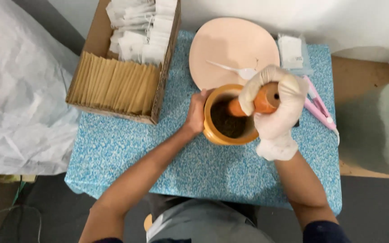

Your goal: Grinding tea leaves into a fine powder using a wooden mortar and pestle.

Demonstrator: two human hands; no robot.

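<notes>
Gripping: the right hand, in a pale glove, is clenched around the orange pestle, whose lower end dips into the mortar.
Mortar: the yellow-orange mortar stands near the table's centre, upright, holding a dark, coarse ground material.
Left hand: the bare left hand presses against the mortar's outer wall at 9 o'clock, fingers curled over the rim, grasping it.
Pestle angle: tilted, its butt end pointing to 3 o'clock of the mortar, its tip at the bowl's middle.
Table: a small table covered in blue-and-white speckled cloth.
Plate: a round peach-coloured plate lies at 12 o'clock of the mortar, just beside it; a white plastic spoon rests on it, bowl end toward the gloved hand.
Box: a cardboard box sits at 10 o'clock of the mortar, well apart, with a row of tan paper sleeves at its near end and white sachets with strings behind them.
Sealer: a pink handheld tool lies at 3 o'clock, partly behind the gloved hand.
Packet: a clear bag of white pieces lies at 1 o'clock, near the plate's edge.
Left margin: a white plastic sheet lies at 9 o'clock, off the table.
</notes>
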